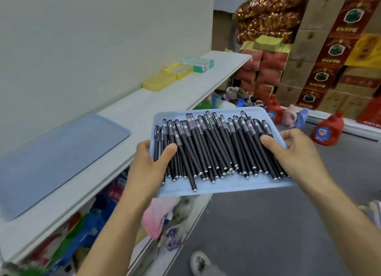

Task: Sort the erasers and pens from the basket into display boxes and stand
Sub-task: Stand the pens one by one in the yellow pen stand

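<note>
- White shelf (165, 96): one blue mat (57, 158) and three boxes (179, 71) on it, bare stretch between.
- Blue tray (226, 188) held beside the shelf edge, above the floor.
- Black pens (210, 148): dozens heaped on the tray.
- Left hand (150, 162) and right hand (288, 150) each grip a tray side, thumbs on pens.

No legible text; print on pens (214, 148), red cartons (329, 55), green box (203, 66) too blurred.

A person holds a light blue tray (218, 188) heaped with black pens (208, 148), the left hand (147, 162) and right hand (292, 150) gripping opposite edges, thumbs across the pens. A white shelf (165, 98) alongside carries a blue mat (55, 160), a yellow perforated stand (159, 81) and small boxes (198, 63).
</note>
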